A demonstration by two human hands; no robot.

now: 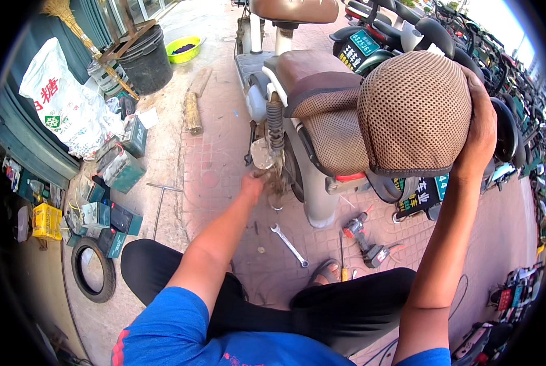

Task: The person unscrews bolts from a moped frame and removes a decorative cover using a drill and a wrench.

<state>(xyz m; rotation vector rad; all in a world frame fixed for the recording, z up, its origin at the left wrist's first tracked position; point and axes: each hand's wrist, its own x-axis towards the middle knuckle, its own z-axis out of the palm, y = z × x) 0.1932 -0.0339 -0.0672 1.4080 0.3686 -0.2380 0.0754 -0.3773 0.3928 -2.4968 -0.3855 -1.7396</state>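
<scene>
In front of me an electric scooter stands with its rear toward me; its brown seat [309,64] and mesh-covered backrest [416,113] rise at the centre right. My right hand [479,125] grips the right side of the backrest, fingertips partly hidden behind it. My left hand [256,182] reaches low to the rear wheel hub area, below the shock absorber [275,125] and beside a round metal cover [262,154]. Its fingers are blurred and partly hidden, so their hold is unclear. On the paving below lie a combination wrench [289,246] and a red-and-black cordless power tool [364,240].
A yellow-handled screwdriver [344,268] lies near my foot. On the left are a T-handle wrench [163,201], a small tyre [93,269], several batteries [120,171], a white sack [65,104] and a black bucket [146,61]. Parked scooters [462,46] crowd the right.
</scene>
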